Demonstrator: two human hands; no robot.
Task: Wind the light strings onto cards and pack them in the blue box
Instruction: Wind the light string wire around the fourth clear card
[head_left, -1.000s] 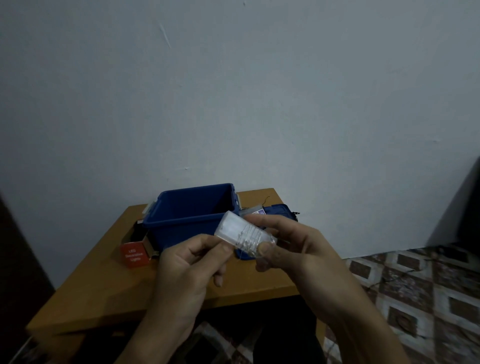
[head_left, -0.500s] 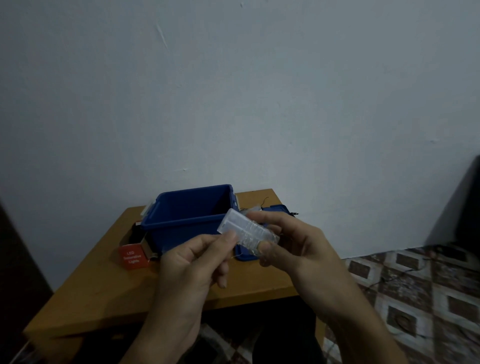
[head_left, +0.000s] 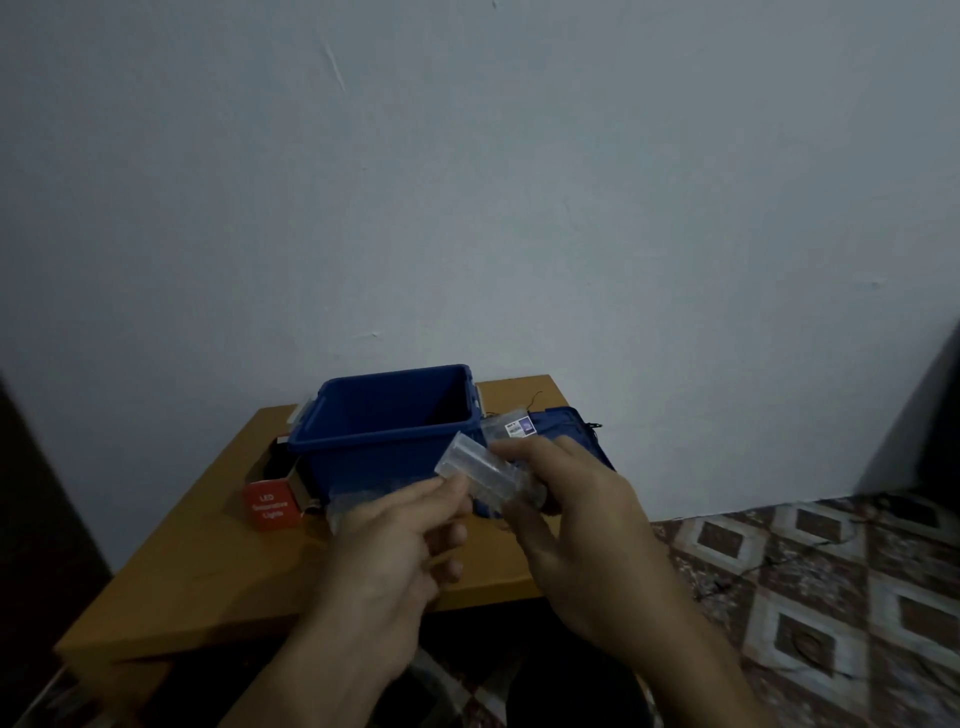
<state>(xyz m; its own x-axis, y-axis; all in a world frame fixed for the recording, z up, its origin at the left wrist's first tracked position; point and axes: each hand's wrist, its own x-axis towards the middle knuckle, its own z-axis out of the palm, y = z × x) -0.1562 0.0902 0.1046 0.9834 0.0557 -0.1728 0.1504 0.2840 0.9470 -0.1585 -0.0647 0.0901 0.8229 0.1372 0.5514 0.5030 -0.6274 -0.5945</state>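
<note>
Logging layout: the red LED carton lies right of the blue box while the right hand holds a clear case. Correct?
No. The head view shows the red LED carton left of the blue box; the right hand does hold the clear case.

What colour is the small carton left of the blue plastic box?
The small carton is red with pale lettering, seen best in the head view.
</note>
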